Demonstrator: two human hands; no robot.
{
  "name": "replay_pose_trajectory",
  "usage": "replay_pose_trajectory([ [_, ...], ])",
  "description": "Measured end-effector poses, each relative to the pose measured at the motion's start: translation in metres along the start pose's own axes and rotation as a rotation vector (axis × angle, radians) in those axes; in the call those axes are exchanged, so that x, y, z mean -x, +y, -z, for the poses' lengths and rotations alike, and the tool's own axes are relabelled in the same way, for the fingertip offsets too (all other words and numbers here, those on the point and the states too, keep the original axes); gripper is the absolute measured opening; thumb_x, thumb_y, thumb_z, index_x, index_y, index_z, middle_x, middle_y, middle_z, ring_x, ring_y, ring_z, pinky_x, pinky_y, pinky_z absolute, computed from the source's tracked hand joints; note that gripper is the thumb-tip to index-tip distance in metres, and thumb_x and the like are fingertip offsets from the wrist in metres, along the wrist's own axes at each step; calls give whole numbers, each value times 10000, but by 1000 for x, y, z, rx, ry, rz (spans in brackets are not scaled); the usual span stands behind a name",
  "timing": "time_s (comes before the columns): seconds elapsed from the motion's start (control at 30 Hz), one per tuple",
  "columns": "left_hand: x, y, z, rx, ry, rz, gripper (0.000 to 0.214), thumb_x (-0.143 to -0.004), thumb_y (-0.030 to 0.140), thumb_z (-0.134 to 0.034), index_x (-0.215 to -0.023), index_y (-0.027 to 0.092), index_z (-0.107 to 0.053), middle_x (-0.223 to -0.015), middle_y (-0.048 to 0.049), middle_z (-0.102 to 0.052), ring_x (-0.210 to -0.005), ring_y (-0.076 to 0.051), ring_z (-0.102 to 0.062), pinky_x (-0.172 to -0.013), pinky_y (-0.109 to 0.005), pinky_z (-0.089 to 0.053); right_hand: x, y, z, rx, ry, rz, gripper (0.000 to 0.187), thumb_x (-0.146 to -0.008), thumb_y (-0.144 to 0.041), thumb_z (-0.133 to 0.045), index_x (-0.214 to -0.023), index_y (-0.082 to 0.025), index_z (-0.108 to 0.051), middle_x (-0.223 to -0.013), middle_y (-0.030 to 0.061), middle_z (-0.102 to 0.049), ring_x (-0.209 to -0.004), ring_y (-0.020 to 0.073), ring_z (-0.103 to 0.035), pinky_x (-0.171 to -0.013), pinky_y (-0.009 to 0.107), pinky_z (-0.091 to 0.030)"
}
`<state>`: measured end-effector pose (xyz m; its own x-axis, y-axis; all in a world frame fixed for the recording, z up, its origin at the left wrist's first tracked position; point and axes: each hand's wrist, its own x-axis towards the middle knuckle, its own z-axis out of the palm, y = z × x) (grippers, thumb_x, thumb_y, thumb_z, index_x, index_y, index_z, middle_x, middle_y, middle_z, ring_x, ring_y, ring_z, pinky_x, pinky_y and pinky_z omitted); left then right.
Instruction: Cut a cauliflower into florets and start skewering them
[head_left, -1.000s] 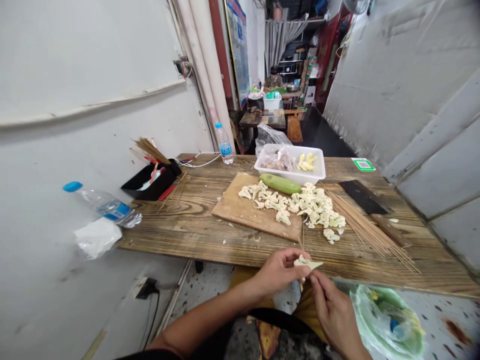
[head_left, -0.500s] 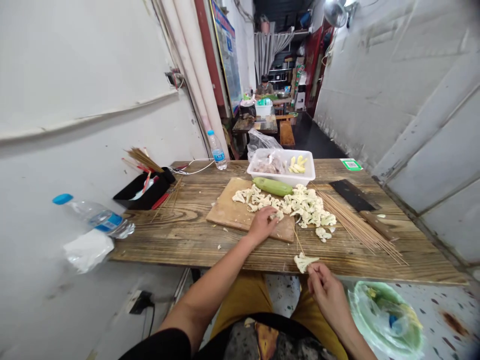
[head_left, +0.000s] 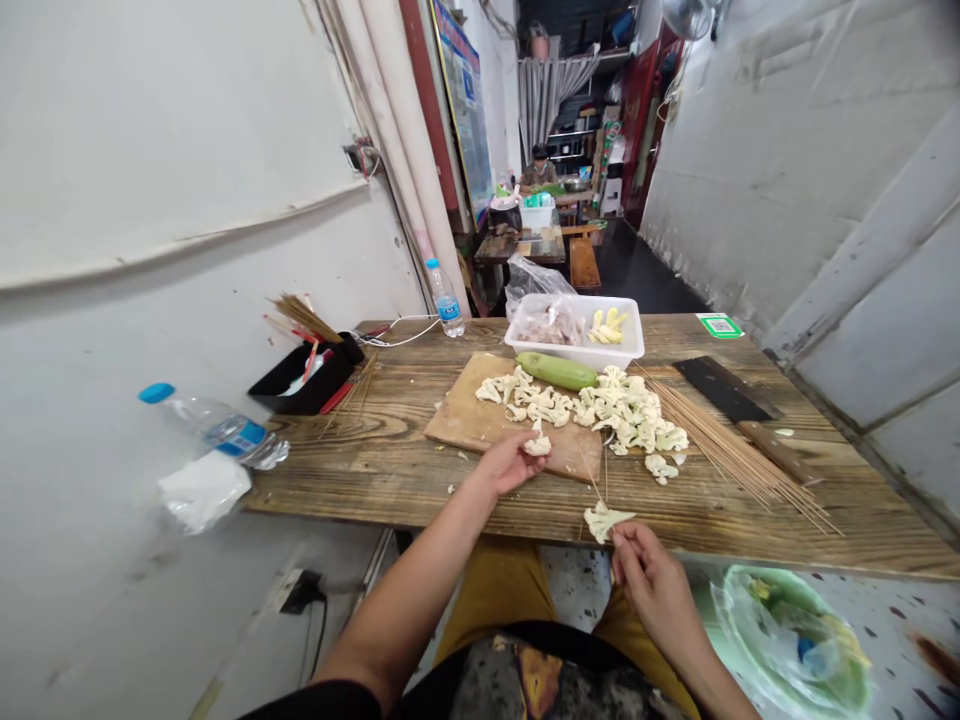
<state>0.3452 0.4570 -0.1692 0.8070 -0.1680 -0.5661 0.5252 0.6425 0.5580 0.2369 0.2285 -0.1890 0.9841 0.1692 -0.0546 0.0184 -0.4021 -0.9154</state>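
My left hand (head_left: 512,463) is closed on a small cauliflower floret (head_left: 537,442), lifted just over the front of the wooden cutting board (head_left: 469,415). Past the table's front edge, the fingers of my right hand (head_left: 649,565) pinch a skewered cauliflower piece (head_left: 604,522). Two thin bamboo skewers (head_left: 592,478) stick up from that piece, pointing away from me. A heap of cut cauliflower (head_left: 622,405) spreads over the board's right side and onto the table. Behind it lies a peeled green gourd or squash (head_left: 556,370).
Loose bamboo skewers (head_left: 720,445) and a cleaver (head_left: 721,388) lie at right. A white tub (head_left: 630,345) holds bagged meat and yellow pieces. Left are a black skewer box (head_left: 289,385) and water bottles (head_left: 240,435). A lined green bin (head_left: 795,650) stands below right. A person sits far back.
My left hand has picked the floret up off the board and drawn it back toward me, palm turned upward. My right hand keeps its pinch on the skewered piece, almost in place.
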Motion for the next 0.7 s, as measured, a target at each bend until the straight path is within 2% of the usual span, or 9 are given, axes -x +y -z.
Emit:
replay_pose_trajectory([
  [0.1,2,-1,4,-71,9,-59,115,-804,196,-650,-824,140,-552,-719,-36,-634,-621,-112,-610,-519,-192,-492,1,-3,0,81,28,66,292,-915,-459,-406,-823,-206,-520,-606,-24,-505,-550,132,-485,-554,242,-393],
  [0.23,4,-2,5,9,-70,85,192,-882,292,-555,-889,104,-594,-789,-85,-644,-753,-143,-640,-648,-232,-539,1,-7,-1,124,18,77,292,-918,-452,-403,-805,-211,-523,-618,-21,-501,-574,143,-498,-583,249,-405],
  [0.3,5,-6,4,-7,-98,59,176,-884,246,-531,-916,92,-610,-850,-103,-653,-814,-156,-643,-754,-280,-550,1,-7,-1,127,13,74,293,-919,-452,-401,-801,-211,-521,-609,-23,-495,-566,143,-497,-577,248,-407],
  [0.33,5,-9,4,-42,-99,-3,160,-875,210,-527,-943,96,-616,-901,-108,-658,-851,-161,-641,-809,-309,-546,1,-7,-1,129,16,78,293,-918,-449,-403,-798,-211,-523,-605,-23,-496,-563,143,-499,-575,247,-410],
  [0.4,3,-13,6,-190,-59,-215,212,-859,168,-510,-1035,124,-619,-1058,-112,-650,-960,-176,-624,-902,-363,-517,1,-6,-1,132,32,94,292,-915,-443,-409,-793,-208,-531,-600,-20,-507,-561,145,-510,-572,246,-419],
  [0.5,-3,-10,16,-643,96,-662,337,-840,178,-503,-1164,166,-595,-1227,-102,-599,-1131,-210,-554,-1017,-421,-433,1,-4,0,135,49,100,298,-909,-447,-416,-787,-205,-540,-595,-16,-521,-559,147,-523,-574,245,-433],
  [0.6,-16,11,36,-1114,199,-1048,378,-819,177,-499,-1184,150,-592,-1263,-120,-573,-1221,-223,-486,-1099,-440,-335,2,-1,1,130,49,89,305,-906,-461,-419,-807,-204,-551,-603,-13,-530,-555,147,-522,-567,244,-439],
  [0.63,-20,21,44,-1218,211,-1126,376,-821,174,-483,-1179,139,-593,-1267,-130,-566,-1233,-222,-476,-1107,-437,-326,3,1,2,128,53,85,307,-904,-465,-422,-816,-203,-557,-609,-11,-534,-555,147,-521,-561,243,-439],
  [0.7,-29,39,61,-1362,221,-1195,377,-837,173,-443,-1183,130,-586,-1270,-140,-558,-1239,-215,-471,-1106,-431,-332,3,4,2,125,69,84,311,-897,-473,-432,-827,-202,-568,-622,-6,-547,-552,146,-519,-551,243,-438],
])
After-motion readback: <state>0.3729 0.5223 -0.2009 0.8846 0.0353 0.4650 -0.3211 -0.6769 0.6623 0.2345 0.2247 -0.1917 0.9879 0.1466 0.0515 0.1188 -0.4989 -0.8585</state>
